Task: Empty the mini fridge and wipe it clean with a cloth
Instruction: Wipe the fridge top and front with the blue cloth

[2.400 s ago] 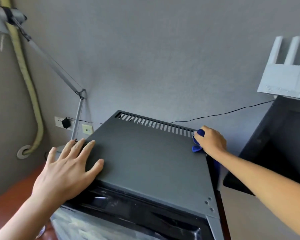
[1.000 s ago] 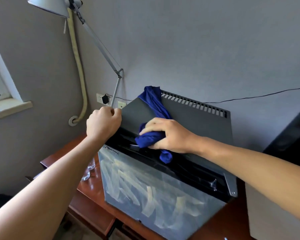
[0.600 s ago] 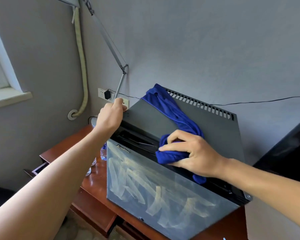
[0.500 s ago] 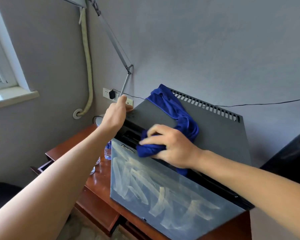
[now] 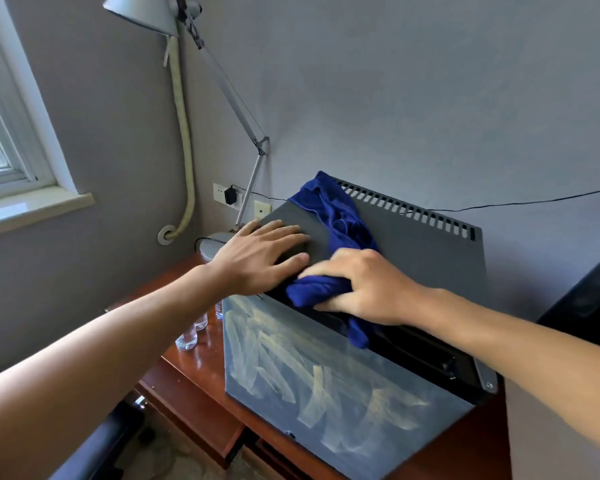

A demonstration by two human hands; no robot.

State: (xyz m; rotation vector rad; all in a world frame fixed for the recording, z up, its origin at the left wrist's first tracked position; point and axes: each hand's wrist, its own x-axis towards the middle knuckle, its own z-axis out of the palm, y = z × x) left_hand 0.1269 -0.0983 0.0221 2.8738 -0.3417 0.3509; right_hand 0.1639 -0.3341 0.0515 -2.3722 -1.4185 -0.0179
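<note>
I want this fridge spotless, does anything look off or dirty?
Yes: the mini fridge door front is covered in pale yellowish smears. The blue cloth trails untidily across the top.

Both forearms reach forward, bare. The left hand [image 5: 257,256] lies flat, fingers spread (palm down). The right hand [image 5: 364,285] is curled closed, knuckles up, slightly blurred.

no readable text or labels anywhere
</note>
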